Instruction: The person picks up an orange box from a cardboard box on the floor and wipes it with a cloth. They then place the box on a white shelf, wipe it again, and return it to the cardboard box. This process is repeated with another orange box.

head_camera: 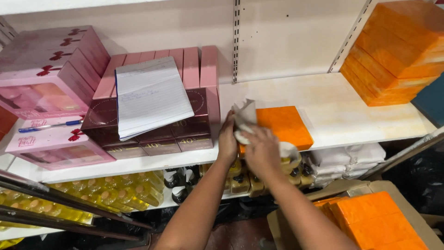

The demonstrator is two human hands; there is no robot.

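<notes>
An orange box [286,126] lies flat near the front edge of the white shelf [342,111]. My left hand [227,139] rests against the box's left side. My right hand [262,150] presses a crumpled white cloth [245,118] onto the box's near left corner. The cloth bunches up between the two hands and trails under my right palm.
Dark maroon and pink boxes [185,111] stand left of the hands, with a lined notepad [150,95] on top. Pink gift boxes [46,69] and a blue pen [48,125] lie far left. Orange boxes are stacked [397,51] at right and fill a carton [379,222] below. Yellow bottles [115,194] line the lower shelf.
</notes>
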